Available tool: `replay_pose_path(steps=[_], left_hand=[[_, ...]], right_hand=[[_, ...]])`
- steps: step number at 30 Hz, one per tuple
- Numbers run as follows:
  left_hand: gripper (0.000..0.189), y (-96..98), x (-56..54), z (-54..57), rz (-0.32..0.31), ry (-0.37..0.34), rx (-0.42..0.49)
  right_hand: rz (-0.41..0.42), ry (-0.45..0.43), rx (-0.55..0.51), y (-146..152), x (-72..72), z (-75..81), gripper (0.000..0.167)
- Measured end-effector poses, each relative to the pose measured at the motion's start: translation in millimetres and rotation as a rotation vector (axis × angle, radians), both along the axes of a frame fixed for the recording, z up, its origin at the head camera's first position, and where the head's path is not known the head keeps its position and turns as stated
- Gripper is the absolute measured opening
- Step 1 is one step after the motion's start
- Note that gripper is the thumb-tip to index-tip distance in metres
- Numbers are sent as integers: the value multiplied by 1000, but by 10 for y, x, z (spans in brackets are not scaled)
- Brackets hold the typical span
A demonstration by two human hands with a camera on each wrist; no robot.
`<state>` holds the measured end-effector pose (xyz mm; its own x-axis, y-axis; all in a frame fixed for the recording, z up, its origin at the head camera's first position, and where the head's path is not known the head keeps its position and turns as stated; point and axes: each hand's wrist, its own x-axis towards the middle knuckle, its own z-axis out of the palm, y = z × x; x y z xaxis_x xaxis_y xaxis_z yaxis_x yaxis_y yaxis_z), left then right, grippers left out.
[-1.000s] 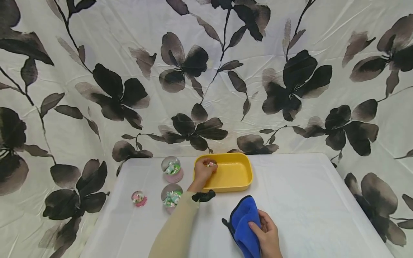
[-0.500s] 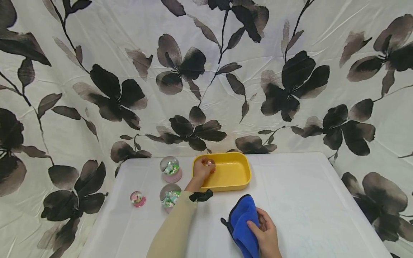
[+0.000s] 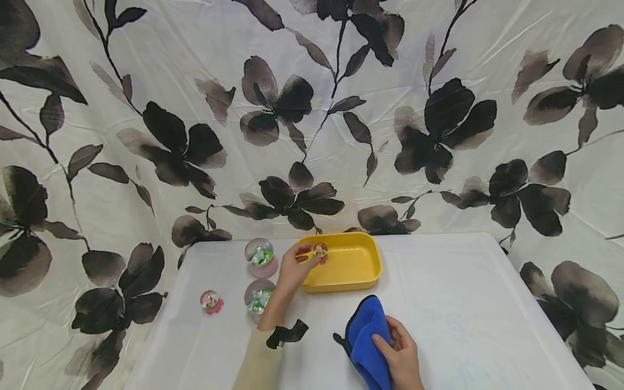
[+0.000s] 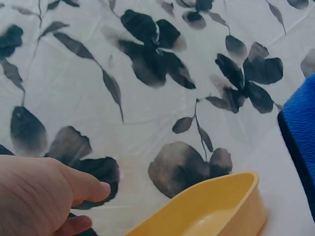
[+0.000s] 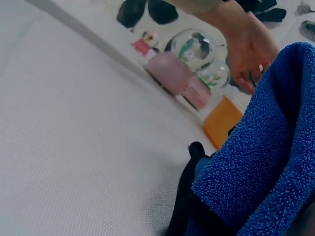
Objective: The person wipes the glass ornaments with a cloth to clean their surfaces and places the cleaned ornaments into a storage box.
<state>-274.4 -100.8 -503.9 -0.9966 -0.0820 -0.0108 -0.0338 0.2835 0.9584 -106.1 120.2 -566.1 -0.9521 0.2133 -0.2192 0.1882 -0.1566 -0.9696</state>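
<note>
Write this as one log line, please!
Left hand: beside small globe in yellow tray | right hand: holds blue cloth | left of tray: two big globes, another small globe

Blue cloth — cropped in every view

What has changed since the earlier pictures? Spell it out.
The left hand has opened, apparently letting go of the small clear pink-based globe inside the yellow rectangular tray, and drawn back toward the person.

The right hand still grips the black-edged blue fuzzy cloth, and the three other clear pink-based globes stay put on the white table.
</note>
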Motion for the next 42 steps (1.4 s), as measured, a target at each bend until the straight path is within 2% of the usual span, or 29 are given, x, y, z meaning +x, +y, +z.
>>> replay_pose_path(steps=[6,11,14,17,20,22,24,27,31,36,42], left_hand=[[37,-300,337,110,-58,-22,-39],[32,-571,535,237,-58,44,-113],[28,-742,639,222,-22,115,-95],[28,-904,743,94,59,207,-43],[33,-1029,848,-76,175,255,-3],[40,-1091,907,-192,226,249,-5],[47,-1137,946,-311,244,219,-17],[59,-1171,979,-483,218,168,-74],[75,-1189,1001,-663,154,126,-150],[89,-1220,986,-766,132,58,-159],[93,-1221,927,-913,121,0,-144]], right_hand=[[-2,5,-18,-5,-38,6,57],[-4,-8,-30,-9,-63,31,56],[-5,-8,-21,-7,-67,57,55],[-26,-1,-23,3,-59,88,53],[-39,17,-45,13,-55,122,53],[-45,21,-63,19,-56,143,54],[-54,24,-86,24,-58,162,55],[-79,17,-119,33,-56,190,55],[-92,13,-136,40,-49,219,55],[-67,-11,-112,44,-66,246,56],[-62,-20,-143,41,-95,264,58]])
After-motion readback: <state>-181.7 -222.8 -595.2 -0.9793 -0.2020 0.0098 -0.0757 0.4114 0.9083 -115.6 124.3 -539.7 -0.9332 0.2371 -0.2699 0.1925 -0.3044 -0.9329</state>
